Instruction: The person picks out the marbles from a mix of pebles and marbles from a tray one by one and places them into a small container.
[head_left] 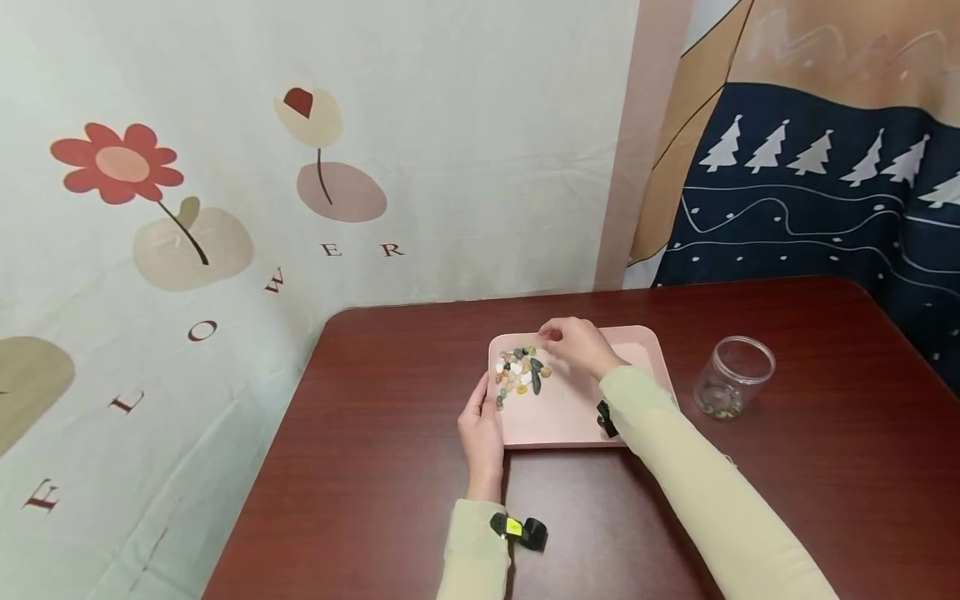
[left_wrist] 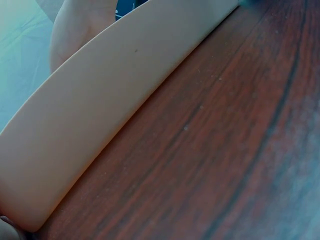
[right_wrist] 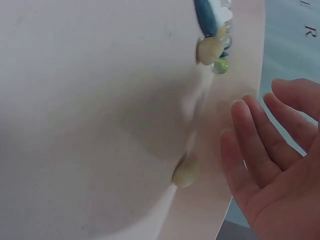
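Observation:
A pink rectangular tray [head_left: 566, 421] lies on the table with several small pebbles [head_left: 517, 372], white, yellow, green and dark, gathered in its left part. My left hand [head_left: 482, 440] rests against the tray's left edge, its fingers extended along the side. Over the tray's far side is my right hand [head_left: 583, 345], just right of the pebbles. In the right wrist view its fingers [right_wrist: 267, 145] are loosely bent, with nothing visible between them. A single pale pebble [right_wrist: 186, 172] lies beside them near the tray's rim. The left wrist view shows mostly the tray's outer wall [left_wrist: 95, 100].
A clear jar [head_left: 735, 373] with several small greenish stones in its bottom stands to the right of the tray. The dark red wooden table [head_left: 382, 433] meets a flower-printed curtain [head_left: 480, 150] at the back. Each wrist carries a small black camera.

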